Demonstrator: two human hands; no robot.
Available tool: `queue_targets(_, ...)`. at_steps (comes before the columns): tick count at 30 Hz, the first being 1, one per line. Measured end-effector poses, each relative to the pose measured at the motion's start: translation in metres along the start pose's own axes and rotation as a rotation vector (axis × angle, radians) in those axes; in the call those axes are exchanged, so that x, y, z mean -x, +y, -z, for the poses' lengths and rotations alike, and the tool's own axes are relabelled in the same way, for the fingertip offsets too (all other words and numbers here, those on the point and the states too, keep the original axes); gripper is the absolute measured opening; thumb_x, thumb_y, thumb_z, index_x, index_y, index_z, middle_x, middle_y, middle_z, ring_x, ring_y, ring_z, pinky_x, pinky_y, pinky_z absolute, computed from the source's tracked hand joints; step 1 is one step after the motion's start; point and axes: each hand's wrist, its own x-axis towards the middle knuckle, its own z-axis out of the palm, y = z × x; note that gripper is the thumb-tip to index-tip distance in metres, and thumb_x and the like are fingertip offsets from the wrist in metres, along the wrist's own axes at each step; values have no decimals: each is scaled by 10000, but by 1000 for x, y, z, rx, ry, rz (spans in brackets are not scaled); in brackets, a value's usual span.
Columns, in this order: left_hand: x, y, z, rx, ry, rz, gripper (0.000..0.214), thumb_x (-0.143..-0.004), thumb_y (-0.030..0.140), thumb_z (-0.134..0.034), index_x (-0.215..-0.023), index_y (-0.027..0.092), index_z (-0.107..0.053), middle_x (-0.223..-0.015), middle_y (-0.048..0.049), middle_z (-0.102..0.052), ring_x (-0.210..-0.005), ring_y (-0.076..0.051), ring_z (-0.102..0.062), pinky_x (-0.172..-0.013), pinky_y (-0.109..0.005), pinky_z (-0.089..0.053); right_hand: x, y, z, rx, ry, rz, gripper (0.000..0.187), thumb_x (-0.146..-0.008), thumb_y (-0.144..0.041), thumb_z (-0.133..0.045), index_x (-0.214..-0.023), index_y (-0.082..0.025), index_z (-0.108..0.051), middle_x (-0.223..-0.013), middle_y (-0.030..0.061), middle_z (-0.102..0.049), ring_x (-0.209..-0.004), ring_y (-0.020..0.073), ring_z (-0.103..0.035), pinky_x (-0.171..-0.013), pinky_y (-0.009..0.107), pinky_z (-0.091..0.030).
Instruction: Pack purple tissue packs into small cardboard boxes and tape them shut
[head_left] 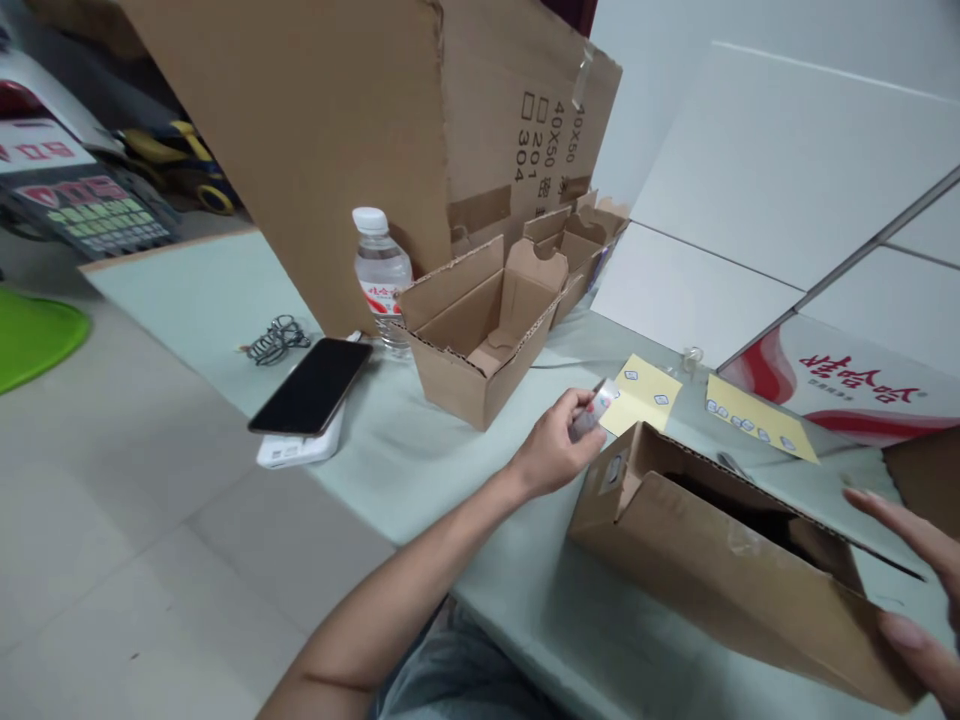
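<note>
Fingers [577, 405] of the left hand [551, 450] are pinched narrow around a small silvery item [598, 408], thumb on top; what the item is I cannot tell; its long axis runs from lower left to upper right, its far end pointing at a yellow sticker sheet [645, 395], and it hangs just above the left end of the long cardboard box [697, 560]. The right hand [919, 590] shows only at the picture's right edge, fingers spread straight and holding nothing, right at the box's near right corner; whether they touch it I cannot tell.

By size: a big cardboard sheet [337, 130] stands tilted at the back of the pale table [420, 450], printed 40X50; the long box lies with its long axis running from the left, farther end to the right, nearer one, its top open and dark inside; a red-and-white printed carton [847, 385] lies behind it; a small open mailer carton [480, 335] stands between the big sheet and the left hand, a second one [577, 245] behind it; a water bottle [381, 270] stands upright just left of the cartons; a dark phone [311, 385] lies on a white power bank [300, 450]; a second yellow sticker sheet [757, 418] lies flat beyond the long box; a coiled cable [277, 340] sits near the phone.
</note>
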Motion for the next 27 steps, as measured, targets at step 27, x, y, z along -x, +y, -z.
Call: queue_targets(27, 19, -10, -12, 97, -5, -103, 138, -895, 273, -529, -808, 184, -590, -939, -85, -709, -934, -213, -672, -867, -349, -541, 8, -29, -8, -29, 22, 168, 413, -962, -308, -511, -1373, -274, -501, -1306, 57, -643, -1248, 259, -598, -1197, 473, -326)
